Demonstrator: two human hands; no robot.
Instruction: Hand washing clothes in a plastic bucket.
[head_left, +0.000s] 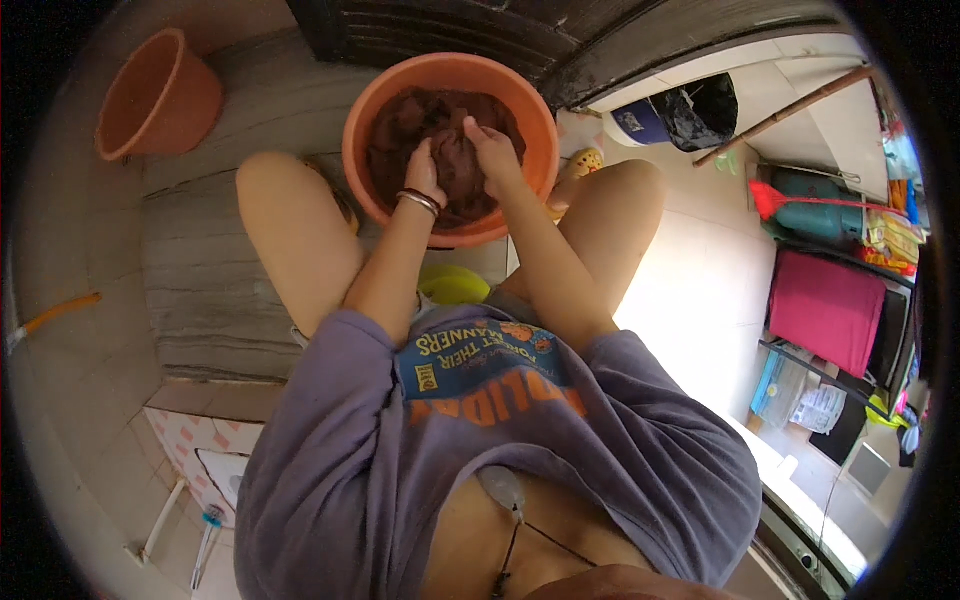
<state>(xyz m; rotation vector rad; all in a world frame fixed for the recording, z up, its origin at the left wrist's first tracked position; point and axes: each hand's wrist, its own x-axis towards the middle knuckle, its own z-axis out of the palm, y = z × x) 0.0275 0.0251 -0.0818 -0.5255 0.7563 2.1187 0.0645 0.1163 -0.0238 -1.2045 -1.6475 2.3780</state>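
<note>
An orange plastic tub (361, 196) stands on the floor between my knees. Inside it lies a dark brown wet cloth (405, 120), with liquid around it too dark to see through. My left hand (425, 172), with bangles at the wrist, is closed on the left side of a bunched fold of the cloth. From the other side my right hand (493, 156) grips the same fold, thumb up. The fold rises between both hands, still over the tub. My lower fingertips are hidden in the cloth.
Another orange bucket (161, 105) stands at the far left. Behind the tub is a dark door (450, 34). A yellow-green plastic item (454, 285) sits just beneath me. At right are a bin with a black bag (697, 112), a bamboo pole (787, 115) and a shelf with a pink cover (825, 311).
</note>
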